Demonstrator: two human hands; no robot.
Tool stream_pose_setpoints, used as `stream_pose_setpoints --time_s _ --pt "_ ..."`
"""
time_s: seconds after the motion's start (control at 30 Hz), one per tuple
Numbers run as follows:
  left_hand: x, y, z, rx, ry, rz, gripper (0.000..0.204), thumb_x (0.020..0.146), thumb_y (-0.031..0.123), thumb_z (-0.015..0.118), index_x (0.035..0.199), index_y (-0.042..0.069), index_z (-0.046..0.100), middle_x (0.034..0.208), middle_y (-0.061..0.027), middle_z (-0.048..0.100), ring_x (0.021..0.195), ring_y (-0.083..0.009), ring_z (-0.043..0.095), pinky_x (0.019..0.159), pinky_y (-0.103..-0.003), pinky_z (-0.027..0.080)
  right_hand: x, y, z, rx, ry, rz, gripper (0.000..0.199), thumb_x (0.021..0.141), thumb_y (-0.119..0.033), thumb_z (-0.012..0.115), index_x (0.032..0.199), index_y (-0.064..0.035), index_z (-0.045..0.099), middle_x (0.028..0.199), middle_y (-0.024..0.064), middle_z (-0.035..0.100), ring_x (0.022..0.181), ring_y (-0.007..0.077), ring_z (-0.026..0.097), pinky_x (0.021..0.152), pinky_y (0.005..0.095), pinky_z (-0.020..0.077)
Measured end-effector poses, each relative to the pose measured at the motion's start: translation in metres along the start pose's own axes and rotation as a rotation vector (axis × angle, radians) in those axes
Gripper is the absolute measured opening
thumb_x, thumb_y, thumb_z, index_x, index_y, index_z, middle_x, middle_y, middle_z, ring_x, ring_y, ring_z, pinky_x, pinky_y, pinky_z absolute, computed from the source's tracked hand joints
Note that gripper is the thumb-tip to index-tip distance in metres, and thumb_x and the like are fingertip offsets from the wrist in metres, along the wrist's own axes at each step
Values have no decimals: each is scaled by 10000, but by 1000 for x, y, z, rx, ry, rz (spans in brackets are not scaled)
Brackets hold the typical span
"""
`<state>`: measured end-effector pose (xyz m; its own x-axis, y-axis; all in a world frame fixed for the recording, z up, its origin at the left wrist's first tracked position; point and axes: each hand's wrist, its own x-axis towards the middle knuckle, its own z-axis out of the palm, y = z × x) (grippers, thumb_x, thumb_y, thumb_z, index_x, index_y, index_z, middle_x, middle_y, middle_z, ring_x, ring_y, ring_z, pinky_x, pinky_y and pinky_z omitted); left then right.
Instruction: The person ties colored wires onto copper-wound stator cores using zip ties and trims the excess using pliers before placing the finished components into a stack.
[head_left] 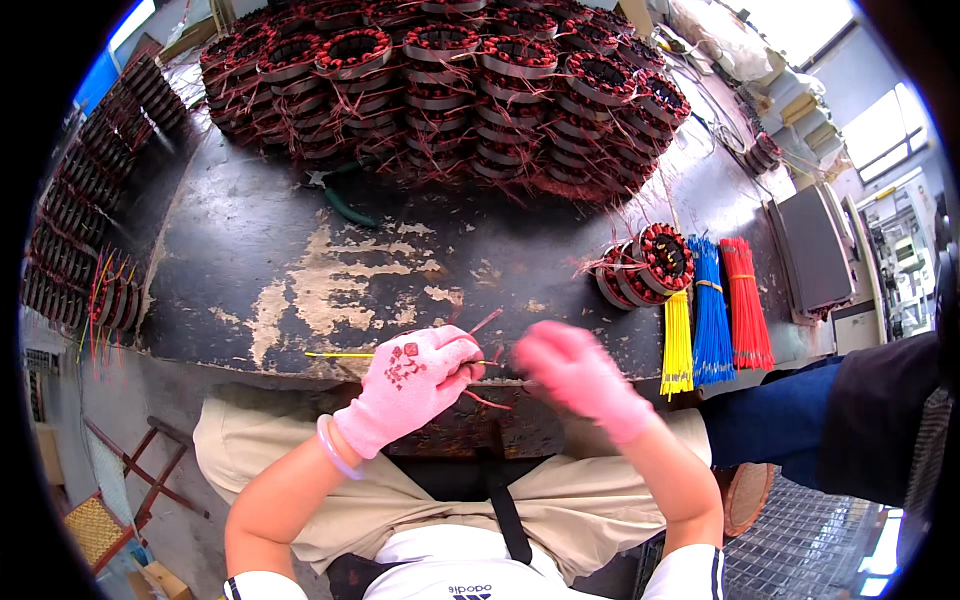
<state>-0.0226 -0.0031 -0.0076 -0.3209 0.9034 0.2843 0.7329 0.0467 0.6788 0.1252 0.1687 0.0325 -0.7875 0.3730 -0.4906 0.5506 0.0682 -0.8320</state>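
Observation:
My left hand [412, 380], in a pink glove with a dark red print, is closed at the table's near edge. It pinches a yellow wire [338, 355], whose long end sticks out to the left. Thin dark red wire ends [487, 400] show beside its fingertips; where they lead is hidden by the hand. Just to the right, my right hand [572, 372], also pink-gloved, is blurred by motion. Its fingers are smeared, and I cannot tell whether they hold anything.
Stacked wound stator rings [440, 90] fill the table's far side; green-handled cutters [348, 208] lie before them. More rings line the left side [70, 230]. At right sit a few stators [664, 258] and bundles of yellow [677, 345], blue [712, 320] and red wires [747, 310].

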Motion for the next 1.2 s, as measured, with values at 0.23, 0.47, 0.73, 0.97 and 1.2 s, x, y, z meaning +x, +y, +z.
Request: stream_pose_setpoints --time_s 0.23,0.47,0.73,0.97,1.2 --pt "4 -3 -3 58 -12 6 99 818 109 707 914 115 681 932 -44 694 825 -274 692 710 -384 557 -22 48 4 -951 396 -584 272 863 -358 731 876 -111 619 835 48 637 740 256 647 668 392 521" --pt "5 -1 -3 48 -2 -3 99 812 90 687 911 84 689 907 -53 684 804 -286 679 702 -377 547 16 36 26 -1092 520 -976 364 812 -230 702 1147 -103 634 1102 8 625 833 183 631 705 350 522" --pt "2 -4 -1 47 20 34 103 811 86 690 915 85 689 920 -56 684 804 -282 681 694 -381 547 10 28 20 392 -266 1 251 1027 -248 529 1047 -24 639 855 -10 653 737 58 557 640 227 459" --pt "2 -7 -1 60 -5 20 127 826 129 712 943 100 675 948 -51 689 823 -282 687 700 -386 553 12 28 20 -1005 316 -878 296 813 -252 740 1057 -132 623 934 51 602 862 232 645 719 356 521" --pt "3 -5 -3 25 10 37 120 806 88 697 925 91 688 920 -47 693 799 -276 685 696 -370 550 22 26 26 313 -123 -13 190 987 -237 571 963 -63 642 767 10 639 637 84 557 597 287 462"
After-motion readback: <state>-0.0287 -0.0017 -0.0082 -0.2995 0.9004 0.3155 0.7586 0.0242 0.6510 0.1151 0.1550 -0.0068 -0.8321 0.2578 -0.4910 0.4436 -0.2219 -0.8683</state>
